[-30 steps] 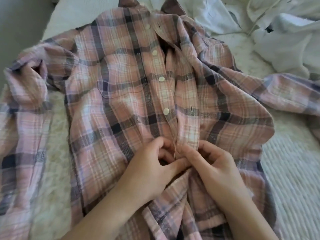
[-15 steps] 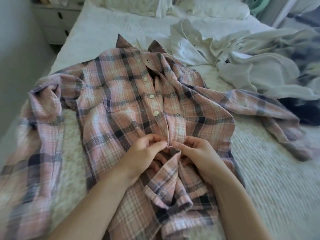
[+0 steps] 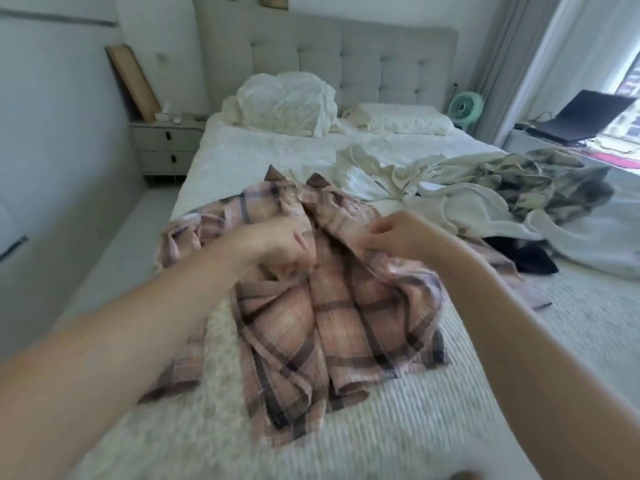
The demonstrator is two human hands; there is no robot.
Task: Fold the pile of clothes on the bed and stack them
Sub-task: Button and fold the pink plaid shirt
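A bedroom with pale walls: a bed (image 3: pixel 450 403) covered in a ribbed white spread stands against a grey tufted headboard (image 3: pixel 346 60), crumpled white pillows (image 3: pixel 287 105) at its head, a two-drawer nightstand (image 3: pixel 166 143) to one side and an open laptop (image 3: pixel 585 117) on a surface by the bright window, a small mint-green fan (image 3: pixel 464 107) nearby. Mid-bed lies a pink plaid shirt (image 3: pixel 332 323), soft and rumpled, collar toward the headboard, its hem bunched in folds. The left hand (image 3: pixel 277 244) has its grip clenched on the shirt's front edge, and the right hand (image 3: pixel 401 233) pinches the opposite front edge, lifting the cloth slightly. Beyond, at the right side of the bed, sits the pile of clothes (image 3: pixel 485 199): creamy white garments, a mottled grey-green piece and something black, all blurred by motion
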